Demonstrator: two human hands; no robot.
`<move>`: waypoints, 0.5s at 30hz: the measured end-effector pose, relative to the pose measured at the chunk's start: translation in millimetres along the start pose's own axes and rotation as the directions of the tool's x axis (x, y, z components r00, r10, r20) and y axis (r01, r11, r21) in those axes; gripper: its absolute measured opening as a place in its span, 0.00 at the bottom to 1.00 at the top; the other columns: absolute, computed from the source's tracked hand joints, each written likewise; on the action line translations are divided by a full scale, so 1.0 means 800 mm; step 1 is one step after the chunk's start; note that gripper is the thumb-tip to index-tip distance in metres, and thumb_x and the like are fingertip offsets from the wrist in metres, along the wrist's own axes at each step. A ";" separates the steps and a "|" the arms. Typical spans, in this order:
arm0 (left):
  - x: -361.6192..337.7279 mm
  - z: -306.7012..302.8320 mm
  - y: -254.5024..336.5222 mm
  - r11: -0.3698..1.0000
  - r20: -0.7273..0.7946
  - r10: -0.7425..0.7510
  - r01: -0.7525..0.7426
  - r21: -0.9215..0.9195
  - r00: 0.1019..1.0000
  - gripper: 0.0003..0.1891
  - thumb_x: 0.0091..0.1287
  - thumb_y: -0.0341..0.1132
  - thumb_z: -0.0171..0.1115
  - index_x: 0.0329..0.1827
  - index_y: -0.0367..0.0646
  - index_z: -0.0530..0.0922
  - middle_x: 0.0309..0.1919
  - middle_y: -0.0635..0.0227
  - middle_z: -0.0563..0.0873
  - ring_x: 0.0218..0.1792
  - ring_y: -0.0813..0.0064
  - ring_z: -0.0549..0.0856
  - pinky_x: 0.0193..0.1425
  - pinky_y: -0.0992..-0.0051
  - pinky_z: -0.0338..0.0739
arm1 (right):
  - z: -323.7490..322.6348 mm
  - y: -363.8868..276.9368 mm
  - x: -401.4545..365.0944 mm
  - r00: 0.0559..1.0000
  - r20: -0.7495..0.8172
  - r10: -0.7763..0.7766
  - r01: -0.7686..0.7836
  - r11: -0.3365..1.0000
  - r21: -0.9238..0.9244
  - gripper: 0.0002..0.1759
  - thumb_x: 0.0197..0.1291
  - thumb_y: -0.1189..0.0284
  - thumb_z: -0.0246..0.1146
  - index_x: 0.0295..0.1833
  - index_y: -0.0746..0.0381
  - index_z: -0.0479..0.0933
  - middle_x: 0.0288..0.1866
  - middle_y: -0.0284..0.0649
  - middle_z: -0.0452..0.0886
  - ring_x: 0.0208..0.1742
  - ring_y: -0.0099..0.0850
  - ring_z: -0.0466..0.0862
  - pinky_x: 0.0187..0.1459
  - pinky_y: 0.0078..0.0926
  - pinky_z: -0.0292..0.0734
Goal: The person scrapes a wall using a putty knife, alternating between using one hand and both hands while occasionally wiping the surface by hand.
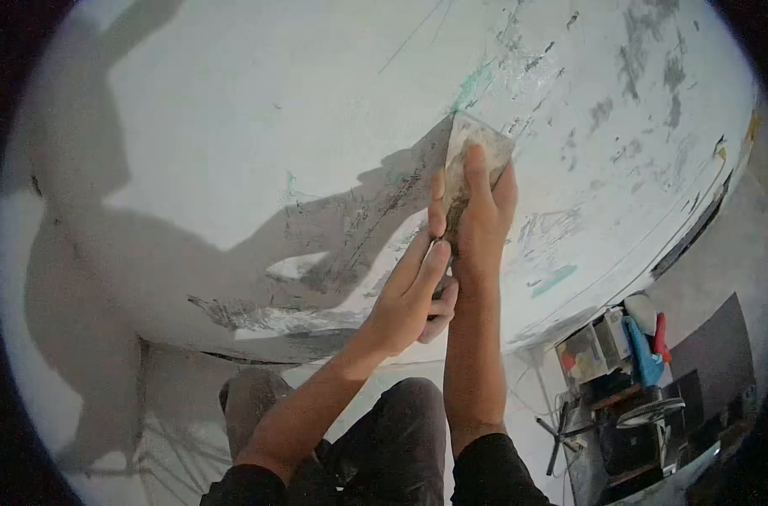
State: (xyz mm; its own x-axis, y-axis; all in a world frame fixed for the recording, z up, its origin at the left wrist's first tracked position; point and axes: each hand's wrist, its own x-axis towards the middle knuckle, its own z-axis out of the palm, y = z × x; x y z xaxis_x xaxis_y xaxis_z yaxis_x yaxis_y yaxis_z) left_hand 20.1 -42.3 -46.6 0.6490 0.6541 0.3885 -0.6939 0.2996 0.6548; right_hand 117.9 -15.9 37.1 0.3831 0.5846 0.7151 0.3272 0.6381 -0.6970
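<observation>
A putty knife with a wide, stained blade lies with its front edge against the scuffed white wall. My right hand is closed around it, thumb stretched along the blade and fingers behind it. Just below, my left hand is closed with its fingers curled around the lower end of the tool. The handle is mostly hidden by my hands. Grey scuffs and scrape marks run across the wall beside the blade, with a green patch just above it.
At lower right stands a cluttered table with a fan, a blue item, a red item and boxes. A dark gap runs along the wall's right edge. My knees are close below the wall.
</observation>
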 end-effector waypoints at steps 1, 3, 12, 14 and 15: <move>0.007 0.000 0.008 1.000 0.052 -0.003 0.003 0.010 0.999 0.33 0.84 0.54 0.44 0.83 0.45 0.52 0.23 0.78 0.67 0.15 0.89 0.61 0.15 0.83 0.52 | 0.000 0.000 0.008 0.999 -0.011 -0.039 0.038 0.996 -0.081 0.13 0.77 0.65 0.58 0.52 0.65 0.73 0.30 0.38 0.81 0.18 0.23 0.75 0.19 0.21 0.69; 0.008 0.006 0.034 0.999 0.143 -0.020 0.026 -0.040 0.989 0.30 0.84 0.54 0.43 0.80 0.46 0.57 0.22 0.78 0.66 0.15 0.89 0.61 0.14 0.82 0.52 | 0.004 -0.015 0.012 0.999 0.010 -0.031 0.031 0.998 -0.062 0.13 0.77 0.65 0.58 0.52 0.65 0.73 0.30 0.38 0.81 0.19 0.23 0.76 0.20 0.21 0.70; -0.009 0.002 0.008 0.999 -0.009 0.006 -0.005 0.053 1.000 0.30 0.85 0.53 0.43 0.82 0.47 0.54 0.23 0.77 0.63 0.14 0.86 0.57 0.15 0.79 0.52 | 0.012 -0.027 -0.018 0.991 0.013 0.135 -0.135 0.988 0.078 0.13 0.77 0.69 0.58 0.54 0.69 0.71 0.31 0.42 0.81 0.20 0.27 0.79 0.18 0.21 0.69; -0.012 0.011 0.027 0.994 0.065 -0.082 0.086 -0.062 0.995 0.30 0.85 0.53 0.44 0.82 0.47 0.54 0.22 0.75 0.65 0.13 0.86 0.57 0.14 0.80 0.52 | 0.015 -0.033 -0.005 0.991 -0.026 0.133 -0.131 0.989 0.073 0.12 0.77 0.70 0.58 0.53 0.69 0.72 0.30 0.41 0.81 0.19 0.27 0.78 0.17 0.22 0.69; -0.013 0.012 0.027 0.992 -0.030 -0.119 0.117 -0.044 0.992 0.30 0.84 0.53 0.45 0.80 0.47 0.55 0.22 0.75 0.67 0.12 0.86 0.57 0.14 0.80 0.52 | 0.011 -0.035 -0.010 0.989 0.068 0.132 -0.140 0.983 0.116 0.13 0.77 0.68 0.58 0.56 0.68 0.72 0.34 0.42 0.82 0.24 0.27 0.81 0.22 0.23 0.73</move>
State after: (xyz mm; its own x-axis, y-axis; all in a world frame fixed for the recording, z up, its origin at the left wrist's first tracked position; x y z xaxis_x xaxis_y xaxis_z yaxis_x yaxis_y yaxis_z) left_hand 1.3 -49.6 -30.6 0.7173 0.6342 0.2885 -0.6260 0.4048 0.6665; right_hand 97.9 -34.2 51.4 0.3631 0.6969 0.6184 0.1676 0.6041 -0.7791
